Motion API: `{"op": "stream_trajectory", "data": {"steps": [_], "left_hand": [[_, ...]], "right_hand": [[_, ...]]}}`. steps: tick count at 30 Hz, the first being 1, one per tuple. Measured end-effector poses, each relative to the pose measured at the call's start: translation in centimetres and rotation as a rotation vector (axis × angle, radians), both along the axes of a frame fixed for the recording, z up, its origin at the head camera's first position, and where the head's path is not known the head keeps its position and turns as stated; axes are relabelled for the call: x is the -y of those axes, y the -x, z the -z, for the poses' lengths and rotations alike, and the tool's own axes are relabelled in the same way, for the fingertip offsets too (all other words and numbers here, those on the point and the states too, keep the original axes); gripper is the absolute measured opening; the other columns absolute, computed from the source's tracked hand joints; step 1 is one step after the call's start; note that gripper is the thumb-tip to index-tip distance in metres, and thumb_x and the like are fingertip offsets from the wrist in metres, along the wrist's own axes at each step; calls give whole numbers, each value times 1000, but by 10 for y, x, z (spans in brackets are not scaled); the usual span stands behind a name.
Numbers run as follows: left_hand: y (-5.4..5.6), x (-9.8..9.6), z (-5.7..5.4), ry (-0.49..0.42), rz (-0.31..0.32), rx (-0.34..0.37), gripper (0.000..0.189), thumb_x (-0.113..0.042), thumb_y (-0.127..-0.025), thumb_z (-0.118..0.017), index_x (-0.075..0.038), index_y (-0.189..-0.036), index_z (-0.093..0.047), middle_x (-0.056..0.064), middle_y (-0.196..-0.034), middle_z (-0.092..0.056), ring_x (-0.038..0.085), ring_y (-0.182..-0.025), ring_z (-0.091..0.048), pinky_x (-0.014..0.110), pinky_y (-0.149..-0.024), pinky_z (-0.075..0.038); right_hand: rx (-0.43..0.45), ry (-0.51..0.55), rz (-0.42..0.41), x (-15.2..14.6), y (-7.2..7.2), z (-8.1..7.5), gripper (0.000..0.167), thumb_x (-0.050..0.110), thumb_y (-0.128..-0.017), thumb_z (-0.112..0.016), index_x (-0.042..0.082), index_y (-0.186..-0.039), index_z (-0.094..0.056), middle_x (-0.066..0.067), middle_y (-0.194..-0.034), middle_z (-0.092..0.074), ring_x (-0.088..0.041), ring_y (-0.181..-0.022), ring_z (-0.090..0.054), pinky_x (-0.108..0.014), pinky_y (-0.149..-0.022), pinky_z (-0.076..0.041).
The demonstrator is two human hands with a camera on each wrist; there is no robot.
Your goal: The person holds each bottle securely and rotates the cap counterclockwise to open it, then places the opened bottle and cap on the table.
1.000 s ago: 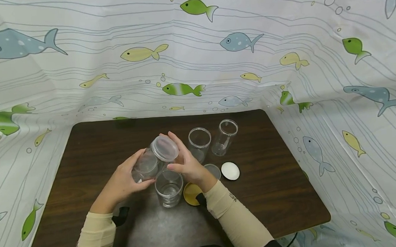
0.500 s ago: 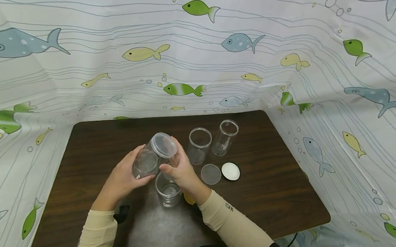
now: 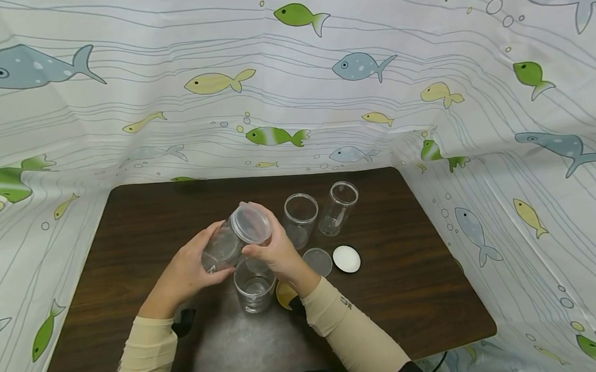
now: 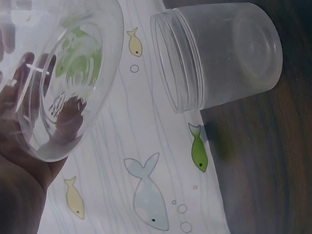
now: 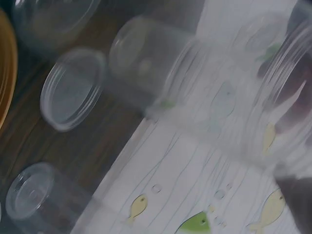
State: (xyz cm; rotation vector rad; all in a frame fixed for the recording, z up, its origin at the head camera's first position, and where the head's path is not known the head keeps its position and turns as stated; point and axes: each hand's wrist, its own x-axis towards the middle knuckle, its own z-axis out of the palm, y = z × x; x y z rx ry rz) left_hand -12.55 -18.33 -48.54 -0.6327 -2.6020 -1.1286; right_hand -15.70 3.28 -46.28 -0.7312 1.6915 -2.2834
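Tilted up to the right, a clear jar [image 3: 220,247] is held above the table by my left hand [image 3: 185,276], with fingers and thumb around its body near the base. A translucent lid [image 3: 251,223] covers its mouth. My right hand [image 3: 283,254] grips this lid at its edge, thumb in front and fingers behind. In the left wrist view the base of the held jar [image 4: 105,63] shows close up, with fingers seen through the plastic. Just below the hands, an uncovered clear jar [image 3: 254,289] stands upright.
Two more uncovered jars, a wide one [image 3: 300,225] and a narrower one [image 3: 337,209], stand farther back. A loose translucent lid [image 3: 318,262], a white lid [image 3: 347,259] and a yellow lid [image 3: 285,295] lie on the dark wooden table [image 3: 410,292]. A fish-print sheet [image 3: 293,96] surrounds the table.
My right hand has shifted its hold around the lid's edge, its fingers opening and closing in again. The held jar has wavered slightly, staying above the table.
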Motion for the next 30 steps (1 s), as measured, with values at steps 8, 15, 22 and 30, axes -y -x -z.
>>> {"op": "stream_trajectory", "data": {"steps": [8, 15, 22, 30], "left_hand": [[1, 0, 0, -4, 55, 86, 97, -14, -70, -94, -10, -151, -40, 19, -136, -58, 38, -110, -60, 58, -88, -51], [1, -1, 2, -8, 47, 111, 96, -17, -71, -94, -10, -150, -41, 16, -136, -57, 37, -110, -60, 59, -87, -51], [-1, 6, 1, -9, -19, 69, 99, -14, -69, -95, -13, -151, -41, 17, -134, -58, 37, -112, -59, 58, -88, -50], [3, 9, 3, 38, -46, -76, 103, -11, -63, -98, -8, -149, -42, 19, -128, -62, 37, -110, -62, 58, -88, -51]], "right_hand": [[-129, -39, -310, -20, 30, 5, 108, 48, -79, -86, 5, -157, -25, -20, -160, -34, -27, -141, -40, -37, -111, -39], [-40, -27, -399, -30, 34, 8, 122, 47, -77, -88, 14, -163, -9, -20, -165, -24, -21, -141, -38, -32, -110, -37], [103, -54, -160, -22, 14, 1, 136, 59, -66, -88, 16, -163, -2, -11, -164, -26, -18, -142, -38, -33, -109, -38], [104, -183, 49, -4, -6, -7, 139, 77, -66, -75, 8, -162, -4, -11, -164, -25, -26, -150, -29, -51, -115, -34]]}}
